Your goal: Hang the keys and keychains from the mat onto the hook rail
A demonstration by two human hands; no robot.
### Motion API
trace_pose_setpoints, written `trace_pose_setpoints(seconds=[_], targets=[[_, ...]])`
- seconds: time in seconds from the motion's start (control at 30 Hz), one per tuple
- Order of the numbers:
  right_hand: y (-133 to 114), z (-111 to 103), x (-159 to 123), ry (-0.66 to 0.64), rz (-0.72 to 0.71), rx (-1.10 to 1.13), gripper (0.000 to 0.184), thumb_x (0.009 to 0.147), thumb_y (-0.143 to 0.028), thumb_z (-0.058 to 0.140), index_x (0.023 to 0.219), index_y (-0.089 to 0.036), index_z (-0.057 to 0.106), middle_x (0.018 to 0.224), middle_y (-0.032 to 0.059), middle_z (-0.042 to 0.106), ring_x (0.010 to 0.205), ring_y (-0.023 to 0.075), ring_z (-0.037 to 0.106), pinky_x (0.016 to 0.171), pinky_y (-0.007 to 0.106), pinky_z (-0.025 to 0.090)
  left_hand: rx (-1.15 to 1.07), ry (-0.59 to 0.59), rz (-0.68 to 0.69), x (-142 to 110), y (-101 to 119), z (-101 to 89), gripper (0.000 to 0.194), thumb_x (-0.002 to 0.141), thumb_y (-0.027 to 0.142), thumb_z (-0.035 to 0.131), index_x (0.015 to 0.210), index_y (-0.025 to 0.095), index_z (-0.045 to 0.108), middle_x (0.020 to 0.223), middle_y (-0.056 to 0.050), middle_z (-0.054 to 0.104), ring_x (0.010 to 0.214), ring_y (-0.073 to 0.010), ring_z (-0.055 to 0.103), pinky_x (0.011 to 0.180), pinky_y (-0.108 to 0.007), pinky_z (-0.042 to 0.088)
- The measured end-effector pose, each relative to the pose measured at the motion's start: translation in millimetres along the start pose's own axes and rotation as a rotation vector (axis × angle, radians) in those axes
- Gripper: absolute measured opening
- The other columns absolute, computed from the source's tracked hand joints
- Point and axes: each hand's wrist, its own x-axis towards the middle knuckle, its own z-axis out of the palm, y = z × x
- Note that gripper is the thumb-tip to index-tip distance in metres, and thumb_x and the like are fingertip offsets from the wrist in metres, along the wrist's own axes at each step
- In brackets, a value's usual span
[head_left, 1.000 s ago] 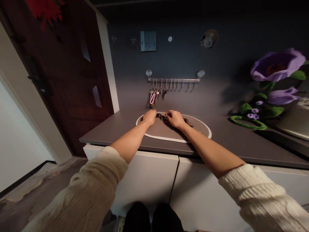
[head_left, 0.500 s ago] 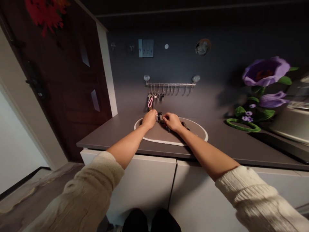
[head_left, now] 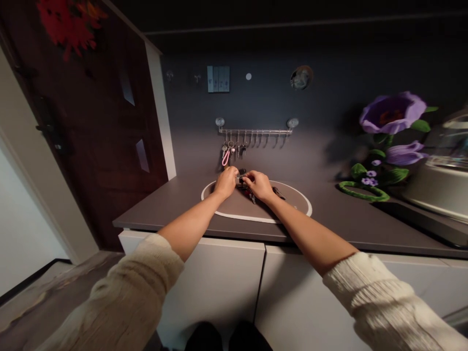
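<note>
Over the oval mat, my left hand is closed, its fingertips pinching a small part of a bunch of keys. Close on its right, my right hand pinches the same bunch with thumb and forefinger. Dark and red bits hang or lie below the fingers; their exact shapes are too small to make out. Another dark key set lies on the mat just right of my right hand. Behind my hands, several keys and a pink strap hang from a clear hook rail.
The mat lies on a dark counter above white cabinet doors. Purple artificial flowers and a pale appliance-like object stand at the right. A dark red door is at the left. A switch panel is on the wall.
The view has shifted slightly. My hands stay close together over the mat, the fingers of my right hand moving a little at the keys.
</note>
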Motion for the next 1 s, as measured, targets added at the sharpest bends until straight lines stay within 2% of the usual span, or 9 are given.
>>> trace_pose_setpoints(seconds=[0.37,0.6,0.83,1.0], targets=[[3,-3,2,0.101,0.002,0.051,0.018,0.078,-0.023,0.050,0.085,-0.016,0.065,0.085,0.0066,0.063,0.079,0.0142,0.054,0.075,0.025,0.039,-0.064,0.039,-0.069,3,-5,4.4,0.024,0.084,0.012,0.030,0.084,0.016,0.054,0.082,-0.006,0.058,0.079,-0.0144,0.051,0.075,-0.025,0.037],[6,-2,4,0.151,0.033,0.168,0.017,0.076,-0.025,0.051,0.081,-0.016,0.065,0.081,0.0057,0.061,0.072,0.0133,0.053,0.073,0.026,0.040,-0.186,0.044,-0.135,4,-6,5.8,0.023,0.082,0.011,0.033,0.082,0.014,0.055,0.077,-0.005,0.060,0.072,-0.0132,0.051,0.071,-0.024,0.038],[12,0,5,0.152,0.065,0.367,0.017,0.075,-0.027,0.049,0.078,-0.016,0.061,0.078,0.0035,0.063,0.071,0.0136,0.054,0.072,0.027,0.041,-0.266,-0.024,-0.118,0,0,4.3,0.021,0.082,0.012,0.035,0.076,0.015,0.055,0.070,-0.002,0.059,0.069,-0.0124,0.051,0.070,-0.024,0.039],[12,-1,5,0.150,0.077,0.432,0.019,0.075,-0.030,0.048,0.079,-0.015,0.059,0.077,0.0035,0.062,0.069,0.0129,0.054,0.071,0.026,0.041,-0.289,-0.083,-0.085,-1,1,5.3,0.021,0.082,0.013,0.035,0.077,0.015,0.055,0.069,-0.002,0.060,0.068,-0.0122,0.053,0.070,-0.024,0.040]])
